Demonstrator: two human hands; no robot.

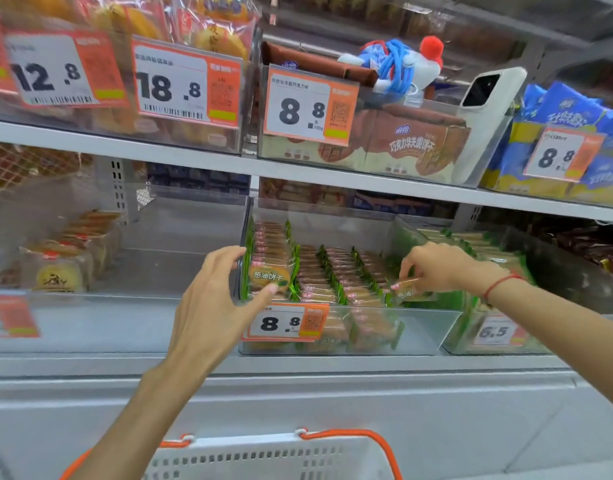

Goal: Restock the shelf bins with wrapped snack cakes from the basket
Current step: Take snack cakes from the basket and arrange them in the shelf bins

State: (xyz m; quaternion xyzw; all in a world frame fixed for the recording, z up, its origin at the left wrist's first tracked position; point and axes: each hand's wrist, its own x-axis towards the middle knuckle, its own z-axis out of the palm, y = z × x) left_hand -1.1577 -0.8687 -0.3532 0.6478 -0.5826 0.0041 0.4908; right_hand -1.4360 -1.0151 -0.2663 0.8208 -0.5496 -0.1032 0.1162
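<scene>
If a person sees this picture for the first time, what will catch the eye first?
Probably the two hands over the clear bin of green-wrapped snack cakes on the lower shelf: the left hand touches the front packet, the right hand pinches one packet. Next, the bold orange price tags above, and a white phone leaning in an upper bin.

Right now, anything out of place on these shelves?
Yes. A white phone stands propped in the upper-shelf wafer bin, with a plush keychain lying on the packs behind it. Neither is stock. The lower bin's cake rows look tidy.
</scene>
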